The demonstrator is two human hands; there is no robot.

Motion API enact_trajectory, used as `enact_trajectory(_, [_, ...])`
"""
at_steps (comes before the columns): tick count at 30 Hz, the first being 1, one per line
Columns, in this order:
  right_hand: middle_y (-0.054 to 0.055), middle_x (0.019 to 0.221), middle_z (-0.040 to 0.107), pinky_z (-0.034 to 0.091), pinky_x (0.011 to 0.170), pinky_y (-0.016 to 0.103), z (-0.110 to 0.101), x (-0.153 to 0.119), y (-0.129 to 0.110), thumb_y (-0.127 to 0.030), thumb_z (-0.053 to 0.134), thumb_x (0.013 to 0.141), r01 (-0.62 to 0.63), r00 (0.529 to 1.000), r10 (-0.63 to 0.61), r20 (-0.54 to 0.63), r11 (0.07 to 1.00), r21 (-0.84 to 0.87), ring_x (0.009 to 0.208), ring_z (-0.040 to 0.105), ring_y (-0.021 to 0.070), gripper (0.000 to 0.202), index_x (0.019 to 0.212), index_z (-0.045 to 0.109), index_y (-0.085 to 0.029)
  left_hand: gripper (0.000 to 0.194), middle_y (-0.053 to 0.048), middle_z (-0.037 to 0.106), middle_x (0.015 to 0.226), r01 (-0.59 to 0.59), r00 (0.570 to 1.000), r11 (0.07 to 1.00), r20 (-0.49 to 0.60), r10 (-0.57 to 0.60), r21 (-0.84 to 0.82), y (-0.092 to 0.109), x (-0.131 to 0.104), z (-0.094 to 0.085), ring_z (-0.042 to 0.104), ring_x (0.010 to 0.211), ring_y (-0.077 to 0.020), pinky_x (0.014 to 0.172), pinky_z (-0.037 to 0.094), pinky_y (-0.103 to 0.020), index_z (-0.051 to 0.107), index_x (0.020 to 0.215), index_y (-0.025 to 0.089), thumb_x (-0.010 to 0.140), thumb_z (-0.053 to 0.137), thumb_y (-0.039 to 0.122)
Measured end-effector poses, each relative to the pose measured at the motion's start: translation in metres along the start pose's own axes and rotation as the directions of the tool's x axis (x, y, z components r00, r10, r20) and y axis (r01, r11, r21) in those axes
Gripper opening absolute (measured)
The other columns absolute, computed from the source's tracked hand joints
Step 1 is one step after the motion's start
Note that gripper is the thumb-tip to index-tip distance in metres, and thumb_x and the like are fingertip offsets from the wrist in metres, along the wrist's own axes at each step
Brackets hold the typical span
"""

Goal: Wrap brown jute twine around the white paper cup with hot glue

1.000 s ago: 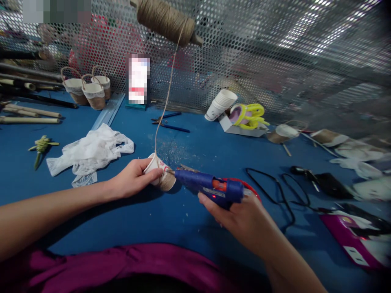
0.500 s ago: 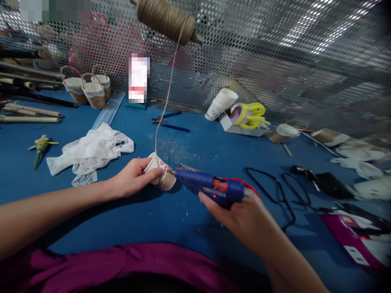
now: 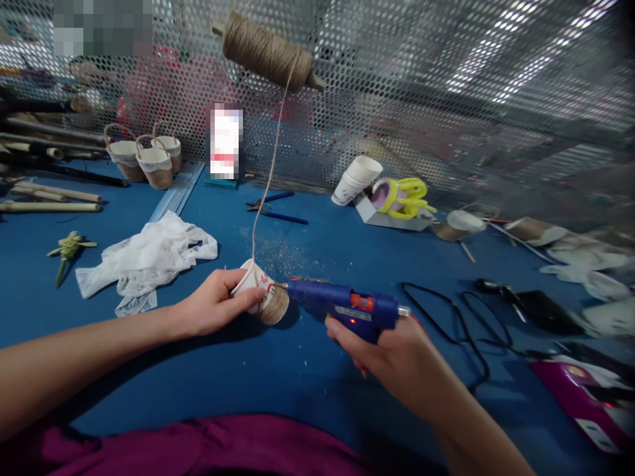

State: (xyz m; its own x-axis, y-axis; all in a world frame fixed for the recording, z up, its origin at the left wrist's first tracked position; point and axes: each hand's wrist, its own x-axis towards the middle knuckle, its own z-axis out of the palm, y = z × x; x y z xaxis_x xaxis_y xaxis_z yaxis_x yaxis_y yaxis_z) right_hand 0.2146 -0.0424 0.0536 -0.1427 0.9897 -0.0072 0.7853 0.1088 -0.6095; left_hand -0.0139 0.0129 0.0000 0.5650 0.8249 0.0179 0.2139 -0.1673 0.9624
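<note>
Tilted in my left hand [image 3: 221, 301] is a paper cup [image 3: 274, 308], its lower part wrapped in twine. My thumb presses on its side and my fingers are closed around the rim end. From the cup a strand of twine [image 3: 272, 165] runs up to a large spool [image 3: 262, 51] on a rod. My right hand [image 3: 381, 350] is closed on the handle of a blue hot glue gun [image 3: 342, 305], whose red light is lit. The nozzle points left and meets, or nearly meets, the cup's side just above the wrapped twine.
White lace [image 3: 153, 254] lies left of the cup, with pliers [image 3: 278, 206] behind it. Finished-looking small baskets [image 3: 155, 165] stand at the back left. Stacked paper cups [image 3: 354, 180] and a white box [image 3: 391, 217] are behind; a black cord [image 3: 446, 311] and a purple power strip [image 3: 570, 396] lie right.
The whole view has shifted slightly, so things sit lower in it. Both hands keep their holds, and the glue gun's nozzle stays at the cup's side.
</note>
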Motion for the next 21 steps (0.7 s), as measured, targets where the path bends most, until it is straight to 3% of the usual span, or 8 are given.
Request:
enact_trajectory(7, [-0.005, 0.036, 0.044, 0.039, 0.033, 0.020, -0.0001, -0.0031, 0.0068, -0.041, 0.050, 0.077, -0.083, 0.995, 0.076, 0.061, 0.987, 0.135, 0.031, 0.046, 0.0090, 0.029, 0.058, 0.050, -0.019, 0.029, -0.006, 0.059, 0.081, -0.091, 0.996, 0.995, -0.004, 0.092, 0.051, 0.0027, 0.0000, -0.0026, 0.052, 0.072, -0.0140, 0.067, 0.044, -0.025, 0.059, 0.090, 0.010, 0.083, 0.043, 0.033])
enact_trajectory(14, [-0.004, 0.037, 0.045, 0.039, 0.035, 0.022, -0.0044, -0.0055, 0.0029, -0.044, 0.047, 0.077, -0.093, 0.989, 0.082, 0.120, 0.991, 0.092, 0.033, 0.045, 0.0097, 0.031, 0.061, 0.055, -0.019, 0.027, -0.007, 0.058, 0.085, -0.131, 0.991, 0.990, 0.014, 0.131, 0.050, 0.0045, 0.0001, -0.0035, 0.052, 0.077, -0.0143, 0.071, 0.043, -0.025, 0.058, 0.092, 0.010, 0.084, 0.041, 0.030])
enact_trajectory(21, [-0.004, 0.036, 0.046, 0.041, 0.035, 0.021, -0.0053, 0.0001, -0.0016, -0.043, 0.051, 0.075, -0.200, 0.977, 0.187, 0.106, 0.971, 0.133, 0.033, 0.047, 0.0099, 0.031, 0.055, 0.049, -0.020, 0.023, -0.005, 0.055, 0.079, -0.186, 0.982, 0.976, 0.019, 0.185, 0.109, 0.0076, 0.0007, -0.0053, 0.050, 0.072, -0.0130, 0.066, 0.042, -0.023, 0.058, 0.086, 0.010, 0.084, 0.042, 0.027])
